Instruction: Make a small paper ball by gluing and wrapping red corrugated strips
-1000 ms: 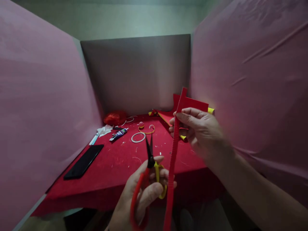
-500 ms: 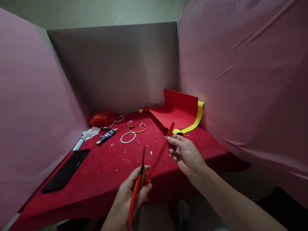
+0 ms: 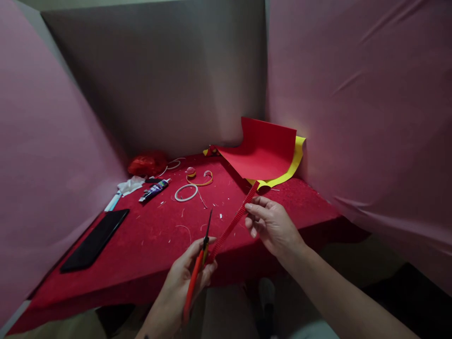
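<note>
My left hand [image 3: 178, 278] is closed around scissors [image 3: 192, 286] with red-orange handles, a yellow inner grip and dark blades pointing up and away. Between its fingers is also the lower end of a narrow red corrugated paper strip [image 3: 233, 223]. My right hand [image 3: 273, 227] pinches that strip close to its upper end with thumb and fingers. The strip slants between both hands over the front edge of the red-covered table [image 3: 148, 254]. The scissor blades lie to the left of the strip, apart from it, and look closed together.
A curved red sheet [image 3: 268, 150] lies over a yellow corrugated sheet [image 3: 291, 172] at the back right. A white ring [image 3: 186, 192], a yellow tape measure [image 3: 201, 183], a glue tube [image 3: 154, 190], a red bag [image 3: 146, 164] and a dark phone-like slab [image 3: 95, 240] stand left. Pink panels flank the table.
The view has tilted down slightly, so the table things sit higher in it. My left hand with the scissors has shifted a little left; both hands keep their hold on the strip.
</note>
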A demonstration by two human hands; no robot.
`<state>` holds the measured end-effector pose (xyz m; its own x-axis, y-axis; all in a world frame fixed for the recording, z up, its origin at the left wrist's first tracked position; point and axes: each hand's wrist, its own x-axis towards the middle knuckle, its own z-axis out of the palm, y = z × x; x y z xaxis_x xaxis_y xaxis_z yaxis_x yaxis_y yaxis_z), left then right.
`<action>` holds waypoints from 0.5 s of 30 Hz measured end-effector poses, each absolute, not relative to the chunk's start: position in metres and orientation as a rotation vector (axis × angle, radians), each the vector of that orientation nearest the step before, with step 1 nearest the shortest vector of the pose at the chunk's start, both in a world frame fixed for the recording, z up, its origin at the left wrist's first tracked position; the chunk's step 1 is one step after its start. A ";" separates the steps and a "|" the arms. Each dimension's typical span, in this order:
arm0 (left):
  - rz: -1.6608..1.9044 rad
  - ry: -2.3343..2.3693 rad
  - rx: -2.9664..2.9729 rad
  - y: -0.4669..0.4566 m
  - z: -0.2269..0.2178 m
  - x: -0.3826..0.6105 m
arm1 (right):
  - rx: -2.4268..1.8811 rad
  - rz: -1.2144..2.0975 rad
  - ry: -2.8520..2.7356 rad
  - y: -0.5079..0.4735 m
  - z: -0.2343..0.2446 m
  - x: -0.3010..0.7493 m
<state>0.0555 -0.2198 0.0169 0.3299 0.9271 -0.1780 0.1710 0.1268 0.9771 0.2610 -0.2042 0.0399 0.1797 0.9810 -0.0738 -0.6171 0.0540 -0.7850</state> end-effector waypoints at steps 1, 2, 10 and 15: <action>0.766 1.121 1.352 -0.220 0.017 0.056 | -0.813 1.324 -0.577 -0.205 0.039 0.261; 0.769 1.122 1.362 -0.220 0.018 0.055 | -0.823 1.329 -0.584 -0.205 0.038 0.261; 0.747 1.039 1.337 -0.222 0.018 0.052 | -0.826 1.484 -0.613 -0.211 0.017 0.254; 0.702 1.051 1.430 -0.223 0.017 0.053 | -0.793 1.522 -0.465 -0.214 0.001 0.243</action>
<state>0.0535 -0.2234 0.0170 0.4161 0.8964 -0.1525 0.2026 0.0721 0.9766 0.2428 -0.2141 0.0008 0.0344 0.9783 -0.2042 -0.6968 -0.1230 -0.7067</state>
